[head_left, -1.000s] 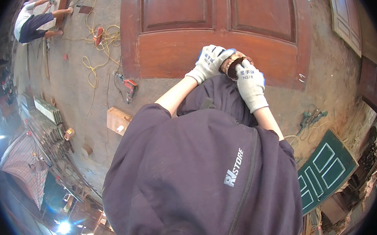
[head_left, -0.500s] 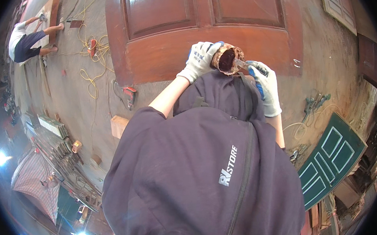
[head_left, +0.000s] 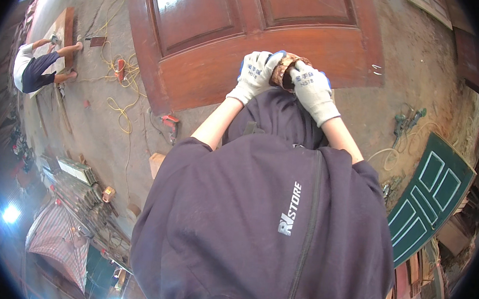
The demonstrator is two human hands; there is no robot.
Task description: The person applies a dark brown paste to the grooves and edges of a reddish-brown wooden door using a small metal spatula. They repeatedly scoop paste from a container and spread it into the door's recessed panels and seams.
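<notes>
A large reddish-brown panelled wooden door [head_left: 214,31] lies flat on the ground ahead of me. Above its near edge I hold a small round brown worn object [head_left: 285,72], perhaps a roll or pad; what it is stays unclear. My left hand [head_left: 256,73], in a white work glove, wraps its left side. My right hand [head_left: 310,90], gloved the same way, covers its right side and top. The two hands touch each other around it. My dark jacket fills the lower half of the view.
A green panelled door [head_left: 433,196] lies at right. A red power tool [head_left: 170,123], a yellow cord [head_left: 121,108] and a wooden block [head_left: 156,163] sit on the dirt floor at left. Another person [head_left: 34,68] crouches far left by planks. Stacked timber [head_left: 81,191] lies lower left.
My right hand has come up from beside the brown object and closed over it against my left hand. The view has shifted slightly over the door.
</notes>
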